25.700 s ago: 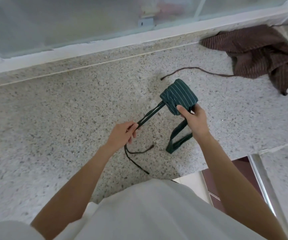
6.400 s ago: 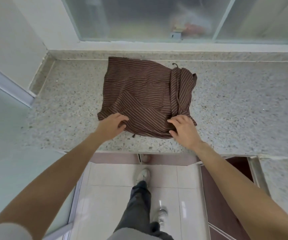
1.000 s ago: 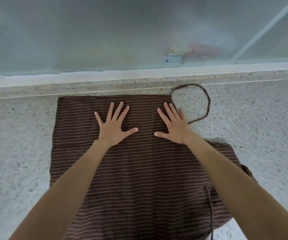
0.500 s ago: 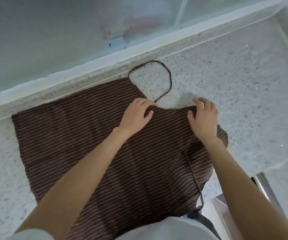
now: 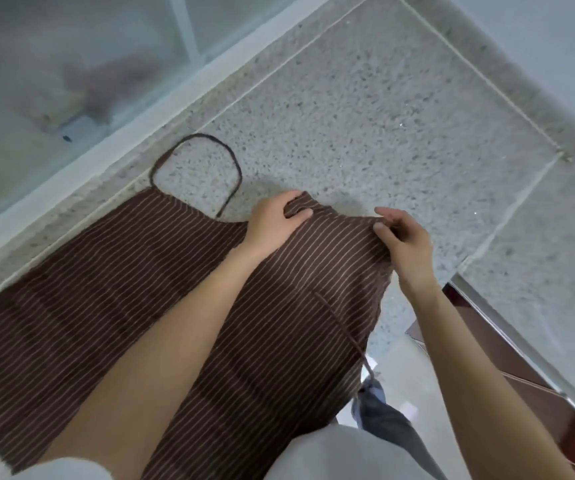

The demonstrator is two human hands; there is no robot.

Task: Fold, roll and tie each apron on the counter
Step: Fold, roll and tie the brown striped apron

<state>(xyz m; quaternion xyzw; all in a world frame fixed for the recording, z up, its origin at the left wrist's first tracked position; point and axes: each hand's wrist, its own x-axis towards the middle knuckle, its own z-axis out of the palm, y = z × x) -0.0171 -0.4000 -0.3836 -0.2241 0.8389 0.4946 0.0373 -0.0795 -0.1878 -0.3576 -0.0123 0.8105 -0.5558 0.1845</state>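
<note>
Head view: left hand point(image 5: 276, 221) curled over the far right edge of the brown pinstriped cloth apron point(image 5: 112, 292), thumb and fingers gripping a small raised fold of it. Right hand point(image 5: 404, 244) just beside, pinching the same edge at its outer corner, fingers bent around the cloth. Apron spread mostly flat on the speckled grey stone surface point(image 5: 365, 109), near side draped over the front edge toward the floor. Thin brown neck loop point(image 5: 196, 168) lying open on the surface beyond the left hand; one brown tie string point(image 5: 343, 330) trailing across the fabric and off the edge. Likely light, limp and floppy, prone to sagging and creasing, so best taken at corners and hems with both hands apart. Frosted window point(image 5: 71, 64) behind.
</note>
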